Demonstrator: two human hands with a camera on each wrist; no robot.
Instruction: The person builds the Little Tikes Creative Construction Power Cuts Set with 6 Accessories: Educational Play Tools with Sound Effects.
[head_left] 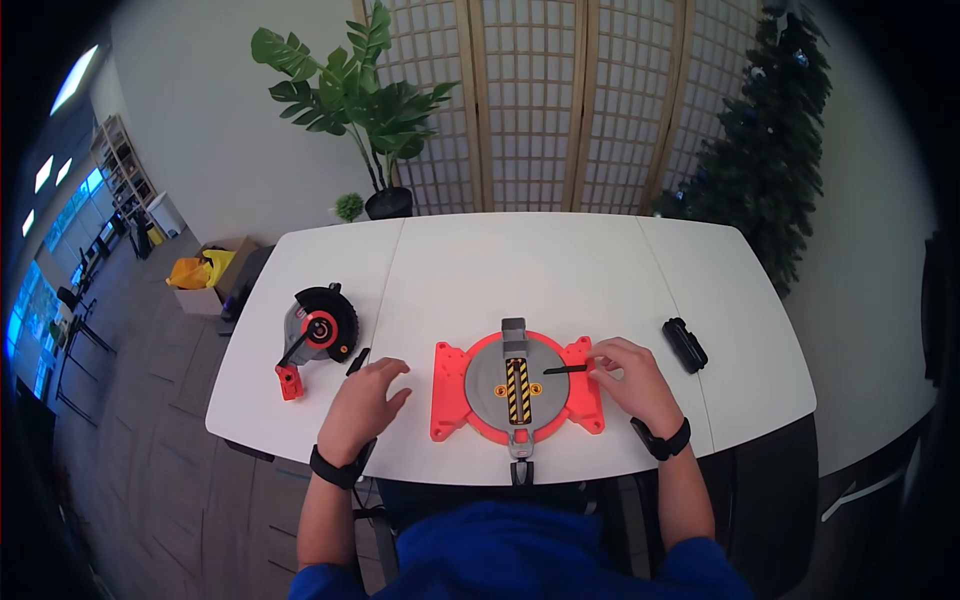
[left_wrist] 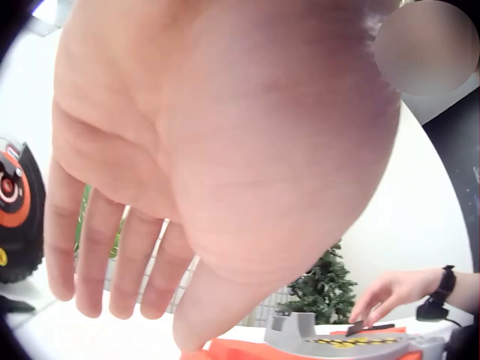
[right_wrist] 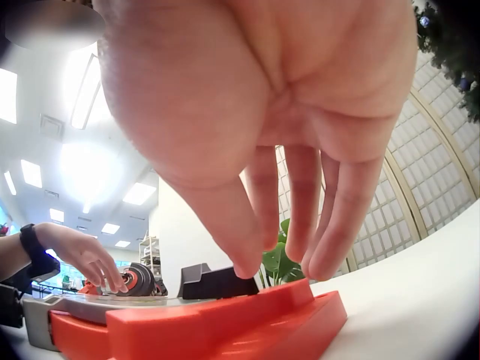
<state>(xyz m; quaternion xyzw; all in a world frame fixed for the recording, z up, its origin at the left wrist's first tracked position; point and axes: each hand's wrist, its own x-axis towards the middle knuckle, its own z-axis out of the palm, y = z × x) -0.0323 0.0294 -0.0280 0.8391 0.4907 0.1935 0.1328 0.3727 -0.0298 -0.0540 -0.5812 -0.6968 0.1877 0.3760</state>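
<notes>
Base (head_left: pixel 485 380): lower centre of frame. Strip (head_left: pixel 565 370): over base's right side. Right hand (head_left: pixel 637 378): at strip's end; whether pinching cannot be told. Left hand (head_left: pixel 364 404): unclenched, left of base.

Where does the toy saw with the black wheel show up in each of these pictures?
Head: the toy saw lies on the left side of the white table.
Left wrist: the toy saw is at the left edge, partly cut off.
Right wrist: the toy saw is small, at lower left.
Shared landmark: the red base, low in both wrist views.
</notes>
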